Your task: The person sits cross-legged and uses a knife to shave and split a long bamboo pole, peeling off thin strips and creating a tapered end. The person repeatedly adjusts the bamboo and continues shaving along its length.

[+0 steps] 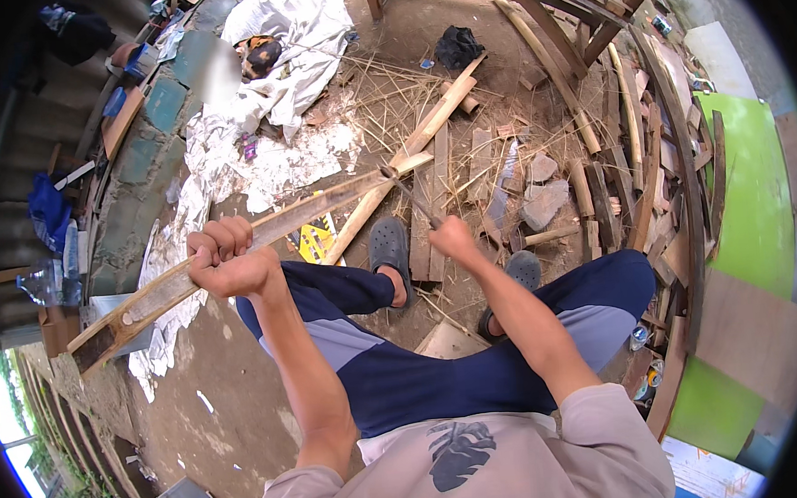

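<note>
My left hand (pixel 226 257) is wrapped round a long split length of bamboo (pixel 310 213), its pale hollow side facing up. The bamboo slants from the lower left to the middle of the view, its far end above another pale bamboo pole (pixel 360 222) on the ground. In my right hand (pixel 454 240), closed, is a slim dark hand tool (pixel 411 196). Its tip meets the split bamboo near the far end; the exact kind of tool cannot be made out.
White crumpled cloth (pixel 288 14) spreads at the far left, with an orange-and-black cat (pixel 261 57) on it. Straw, wood strips and broken stones (pixel 545 205) litter the ground ahead. Planks pile up along the right beside a green panel (pixel 749 191). A wooden frame (pixel 544 21) stands at the back.
</note>
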Available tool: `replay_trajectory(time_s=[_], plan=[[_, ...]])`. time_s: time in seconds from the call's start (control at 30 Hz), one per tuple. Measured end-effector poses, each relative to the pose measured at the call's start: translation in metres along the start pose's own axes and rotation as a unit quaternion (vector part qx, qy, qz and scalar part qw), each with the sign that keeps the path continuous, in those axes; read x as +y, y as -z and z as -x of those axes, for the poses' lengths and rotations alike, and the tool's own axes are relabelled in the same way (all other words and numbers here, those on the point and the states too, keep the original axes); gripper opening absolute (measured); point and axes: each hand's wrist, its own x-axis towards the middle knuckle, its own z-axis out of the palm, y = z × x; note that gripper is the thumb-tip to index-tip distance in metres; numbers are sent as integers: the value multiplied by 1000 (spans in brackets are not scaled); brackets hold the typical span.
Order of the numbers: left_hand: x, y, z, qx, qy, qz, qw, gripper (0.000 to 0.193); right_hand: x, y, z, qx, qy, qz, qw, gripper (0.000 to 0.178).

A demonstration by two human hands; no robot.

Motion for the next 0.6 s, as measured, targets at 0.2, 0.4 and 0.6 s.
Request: replay_trajectory(time_s=[0.2, 0.4, 0.6], plan=[[1, 25, -10, 32, -14, 2, 999, 26, -61, 5, 34, -62, -39, -43, 996, 28], [3, 13, -7, 4, -8, 10, 1000, 25, -69, 5, 39, -13, 92, -26, 995, 28], [2, 16, -7, 66, -16, -27, 997, 27, -13, 6, 0, -47, -76, 19, 996, 33]])
